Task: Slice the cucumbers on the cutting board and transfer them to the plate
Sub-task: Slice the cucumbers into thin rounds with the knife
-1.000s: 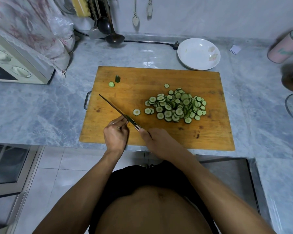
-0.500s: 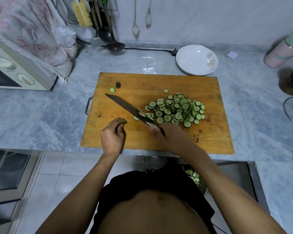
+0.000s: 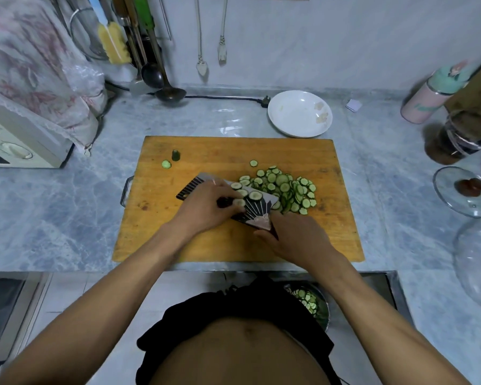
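A wooden cutting board [image 3: 233, 151] lies on the marble counter with a pile of cucumber slices [image 3: 286, 187] on its right half. The knife [image 3: 257, 208] lies flat on the board, its wide blade slid under the pile's left edge with a few slices on top. My right hand [image 3: 297, 240] grips the knife handle. My left hand [image 3: 203, 207] rests across the blade, fingers touching the slices on it. The white plate [image 3: 295, 115] sits just beyond the board's far right corner. A cucumber end [image 3: 175, 155] and one slice [image 3: 166, 164] lie at the board's far left.
An oven [image 3: 11, 145] under a cloth stands at the left, with hanging ladles [image 3: 167, 90] behind the board. A pink bottle [image 3: 433, 98], a dark jar [image 3: 456, 140] and a glass lid [image 3: 464, 190] crowd the right. A bowl of cucumber slices [image 3: 308, 301] sits below the counter edge.
The knife went from edge-down to lying flat and slid right under the slices. My left hand moved from the board's near edge onto the blade.
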`<state>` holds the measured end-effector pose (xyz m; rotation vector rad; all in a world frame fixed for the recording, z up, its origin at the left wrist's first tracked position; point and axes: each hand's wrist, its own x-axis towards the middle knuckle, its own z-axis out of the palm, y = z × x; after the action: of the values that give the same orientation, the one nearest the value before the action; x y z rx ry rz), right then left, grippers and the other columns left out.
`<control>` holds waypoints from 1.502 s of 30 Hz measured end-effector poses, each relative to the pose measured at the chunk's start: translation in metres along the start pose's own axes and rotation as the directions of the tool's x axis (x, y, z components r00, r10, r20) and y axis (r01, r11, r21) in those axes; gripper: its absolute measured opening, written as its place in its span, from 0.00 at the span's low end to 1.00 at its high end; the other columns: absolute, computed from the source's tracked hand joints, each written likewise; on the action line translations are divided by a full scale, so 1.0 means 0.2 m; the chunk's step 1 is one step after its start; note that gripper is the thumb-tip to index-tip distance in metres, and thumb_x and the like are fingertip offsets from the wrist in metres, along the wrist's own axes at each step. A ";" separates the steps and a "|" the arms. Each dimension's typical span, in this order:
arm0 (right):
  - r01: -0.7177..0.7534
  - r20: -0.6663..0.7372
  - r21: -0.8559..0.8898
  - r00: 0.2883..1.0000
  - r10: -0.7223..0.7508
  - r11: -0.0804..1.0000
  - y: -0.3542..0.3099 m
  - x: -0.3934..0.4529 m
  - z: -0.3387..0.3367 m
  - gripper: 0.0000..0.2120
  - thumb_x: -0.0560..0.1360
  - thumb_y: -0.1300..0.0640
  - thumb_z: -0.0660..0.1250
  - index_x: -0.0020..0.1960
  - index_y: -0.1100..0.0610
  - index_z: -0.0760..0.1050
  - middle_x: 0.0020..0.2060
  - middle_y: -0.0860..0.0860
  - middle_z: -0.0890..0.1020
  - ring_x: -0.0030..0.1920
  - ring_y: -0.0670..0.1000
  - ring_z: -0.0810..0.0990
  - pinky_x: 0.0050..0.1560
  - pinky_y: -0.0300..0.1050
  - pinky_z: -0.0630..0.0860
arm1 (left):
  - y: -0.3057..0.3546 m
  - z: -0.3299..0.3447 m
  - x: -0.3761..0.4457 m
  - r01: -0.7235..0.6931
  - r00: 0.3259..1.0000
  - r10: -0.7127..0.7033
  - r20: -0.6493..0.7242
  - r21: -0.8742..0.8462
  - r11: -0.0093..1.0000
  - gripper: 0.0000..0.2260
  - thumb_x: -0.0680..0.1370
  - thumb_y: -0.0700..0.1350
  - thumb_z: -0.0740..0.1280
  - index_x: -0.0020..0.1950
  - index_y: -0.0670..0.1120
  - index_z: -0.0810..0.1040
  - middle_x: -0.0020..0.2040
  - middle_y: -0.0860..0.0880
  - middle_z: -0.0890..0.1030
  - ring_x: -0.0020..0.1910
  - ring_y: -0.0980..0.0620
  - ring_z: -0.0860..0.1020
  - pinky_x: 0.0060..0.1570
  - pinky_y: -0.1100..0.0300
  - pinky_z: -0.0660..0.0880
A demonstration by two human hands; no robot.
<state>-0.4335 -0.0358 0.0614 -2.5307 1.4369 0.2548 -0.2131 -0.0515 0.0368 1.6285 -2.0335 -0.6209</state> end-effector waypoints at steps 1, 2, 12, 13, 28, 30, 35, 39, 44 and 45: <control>0.011 0.003 -0.022 1.000 -0.011 1.000 0.00 0.00 0.00 0.24 0.81 0.36 0.52 0.56 0.57 0.70 0.48 0.55 0.81 0.48 0.58 0.80 0.39 0.49 0.68 | 0.00 0.00 0.04 0.005 0.998 -0.001 0.065 -0.049 0.999 0.11 0.74 0.51 0.73 0.54 0.50 0.85 0.51 0.51 0.81 0.50 0.53 0.77 0.50 0.56 0.73; 0.016 0.007 -0.034 1.000 -0.016 0.999 0.00 -0.01 -0.01 0.24 0.81 0.36 0.52 0.56 0.57 0.70 0.48 0.55 0.81 0.48 0.58 0.81 0.38 0.49 0.68 | 0.00 0.01 0.09 0.003 0.995 0.005 0.099 -0.072 0.997 0.09 0.75 0.48 0.73 0.54 0.49 0.85 0.50 0.50 0.81 0.50 0.52 0.78 0.51 0.57 0.72; 0.003 -0.038 -0.028 0.999 -0.004 1.000 0.06 -0.03 0.02 0.24 0.81 0.36 0.50 0.55 0.56 0.70 0.47 0.54 0.81 0.45 0.58 0.81 0.36 0.49 0.67 | 0.10 0.06 0.22 -0.049 0.993 0.050 0.104 -0.009 0.999 0.15 0.72 0.58 0.72 0.55 0.53 0.83 0.53 0.54 0.79 0.50 0.56 0.76 0.49 0.59 0.73; 0.007 -0.046 -0.031 0.999 -0.008 0.999 0.06 -0.03 0.02 0.24 0.81 0.36 0.50 0.55 0.56 0.70 0.47 0.54 0.81 0.45 0.57 0.81 0.36 0.49 0.66 | 0.12 0.08 0.23 -0.040 0.990 0.038 0.136 0.015 0.999 0.16 0.72 0.60 0.71 0.55 0.54 0.83 0.53 0.55 0.77 0.50 0.57 0.74 0.49 0.60 0.72; 0.022 -0.092 -0.024 0.995 -0.024 0.999 0.11 -0.03 0.05 0.23 0.81 0.35 0.51 0.52 0.55 0.70 0.45 0.53 0.80 0.45 0.57 0.80 0.37 0.47 0.64 | 0.04 0.14 0.22 -0.080 0.997 0.080 0.021 0.041 0.996 0.08 0.78 0.43 0.68 0.55 0.47 0.84 0.55 0.49 0.82 0.55 0.50 0.79 0.53 0.57 0.75; -0.030 -0.102 0.086 0.994 0.039 0.996 0.11 -0.04 0.07 0.22 0.80 0.35 0.52 0.46 0.53 0.67 0.38 0.50 0.75 0.41 0.56 0.79 0.35 0.47 0.64 | 0.03 0.09 0.18 -0.044 0.985 0.042 -0.166 -0.007 0.999 0.08 0.77 0.41 0.68 0.55 0.45 0.84 0.54 0.49 0.83 0.53 0.52 0.79 0.53 0.60 0.75; -0.188 -0.042 0.604 0.963 0.266 0.774 0.12 -0.05 0.13 0.22 0.79 0.36 0.60 0.35 0.52 0.64 0.28 0.48 0.68 0.28 0.48 0.67 0.30 0.43 0.61 | 0.05 -0.01 -0.03 -0.027 0.801 -0.106 -0.589 -0.212 0.977 0.07 0.76 0.37 0.69 0.52 0.42 0.84 0.47 0.51 0.83 0.47 0.59 0.79 0.49 0.69 0.72; -0.190 -0.058 0.715 0.943 0.327 0.672 0.08 -0.04 0.11 0.23 0.79 0.40 0.62 0.33 0.54 0.65 0.26 0.48 0.69 0.26 0.46 0.66 0.29 0.40 0.59 | -0.13 0.06 -0.20 0.225 0.756 -0.383 -0.531 -0.339 0.913 0.07 0.77 0.40 0.69 0.53 0.45 0.84 0.46 0.49 0.83 0.45 0.51 0.81 0.49 0.61 0.76; -0.190 -0.013 0.767 0.950 0.311 0.613 0.02 0.01 0.13 0.28 0.78 0.38 0.63 0.39 0.64 0.75 0.32 0.62 0.79 0.32 0.58 0.79 0.33 0.49 0.69 | -0.33 0.13 -0.35 0.451 0.775 -0.485 -0.406 -0.182 0.874 0.16 0.74 0.50 0.73 0.60 0.48 0.81 0.55 0.47 0.80 0.56 0.49 0.76 0.56 0.59 0.72; -0.192 -0.001 0.776 0.952 0.305 0.601 0.01 0.02 0.13 0.28 0.78 0.38 0.63 0.41 0.65 0.76 0.33 0.62 0.80 0.32 0.58 0.79 0.33 0.50 0.70 | -0.35 0.14 -0.36 0.467 0.788 -0.489 -0.374 -0.153 0.871 0.19 0.73 0.53 0.74 0.61 0.48 0.80 0.55 0.47 0.79 0.57 0.49 0.75 0.56 0.57 0.73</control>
<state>-0.4345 -0.0334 0.0357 -1.6538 1.5050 -0.4317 -0.1621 0.0066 -0.0332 2.0601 -1.2991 -0.4447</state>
